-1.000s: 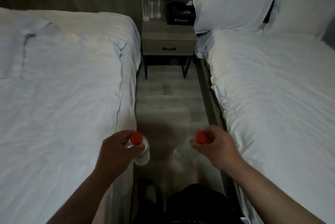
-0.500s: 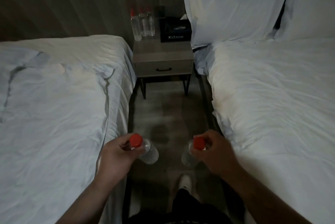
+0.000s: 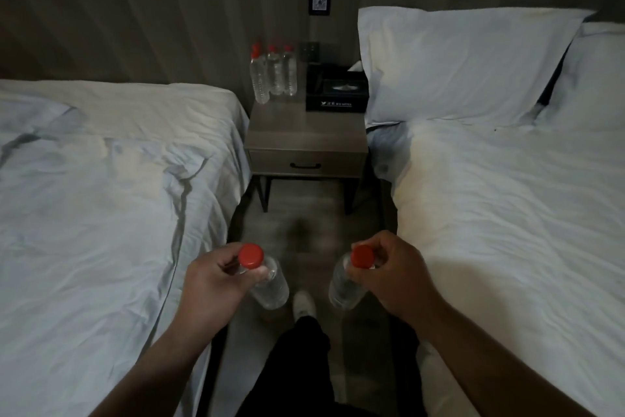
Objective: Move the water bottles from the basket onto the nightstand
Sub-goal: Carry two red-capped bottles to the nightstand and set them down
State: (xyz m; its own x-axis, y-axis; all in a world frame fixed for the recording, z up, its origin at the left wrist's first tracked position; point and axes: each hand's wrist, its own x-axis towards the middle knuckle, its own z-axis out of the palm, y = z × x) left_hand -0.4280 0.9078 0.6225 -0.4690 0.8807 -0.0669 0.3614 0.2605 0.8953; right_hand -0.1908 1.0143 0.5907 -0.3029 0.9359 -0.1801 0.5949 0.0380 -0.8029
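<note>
1. The left hand (image 3: 216,281) is clamping the left water bottle (image 3: 274,290) at its neck, with fingers and thumb curling round just under the red cap (image 3: 251,256).
2. The right hand (image 3: 392,278) is gripping the right water bottle (image 3: 342,293) the same way, its fingers closing round the neck below that bottle's red cap (image 3: 362,256).
3. Both clear bottles are hanging tilted above the floor (image 3: 304,224) in the aisle between the beds. Their bases are leaning inward toward each other, and the two bottles are staying apart.
4. A white shoe (image 3: 303,303) is showing on the floor between the two held bottles.
5. Three water bottles (image 3: 273,75) with red caps are standing upright in a tight cluster at the back left of the nightstand (image 3: 304,132) surface, well ahead of the hands.
6. A black tissue box (image 3: 336,95) is sitting at the back right of the same surface, just beside the cluster.
7. The nightstand is standing between the left bed (image 3: 101,197) and the right bed (image 3: 507,230), its drawer front showing a dark drawer handle (image 3: 305,165).
8. A large white pillow (image 3: 456,61) is leaning at the head of the right bed, its edge just beside the tissue box.
</note>
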